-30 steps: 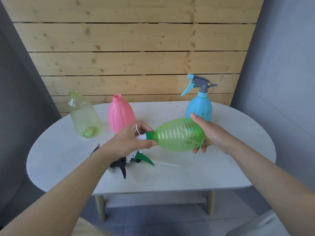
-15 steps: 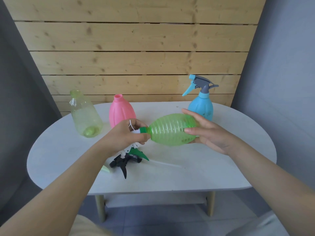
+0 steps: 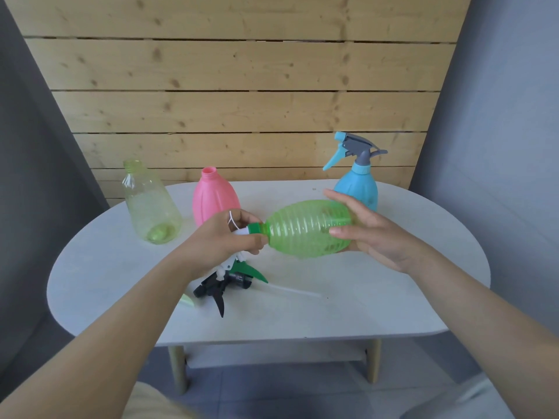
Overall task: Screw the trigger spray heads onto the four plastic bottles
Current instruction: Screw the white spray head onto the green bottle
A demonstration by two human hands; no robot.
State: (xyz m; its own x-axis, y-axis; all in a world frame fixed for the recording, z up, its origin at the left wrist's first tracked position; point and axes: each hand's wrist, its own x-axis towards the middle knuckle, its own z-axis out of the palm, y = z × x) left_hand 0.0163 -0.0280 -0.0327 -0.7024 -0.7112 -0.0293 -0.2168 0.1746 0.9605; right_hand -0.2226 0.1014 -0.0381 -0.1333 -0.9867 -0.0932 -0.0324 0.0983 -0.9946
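Observation:
I hold a ribbed green bottle on its side above the table. My right hand cups its base with the fingers spread around it. My left hand grips the green and white spray head at the bottle's neck; the trigger part is hidden in my fist. A pink bottle and a clear yellowish bottle stand open-necked at the back left. A blue bottle with a grey and blue spray head stands at the back right.
Loose spray heads, one black and one with a green trigger, lie on the white oval table under my left hand, with a white dip tube pointing right. A wooden plank wall stands behind the table.
The green bottle has risen a little and turned in my hands. My right hand shifted its hold around the base, fingers spreading. The left hand stays on the spray head.

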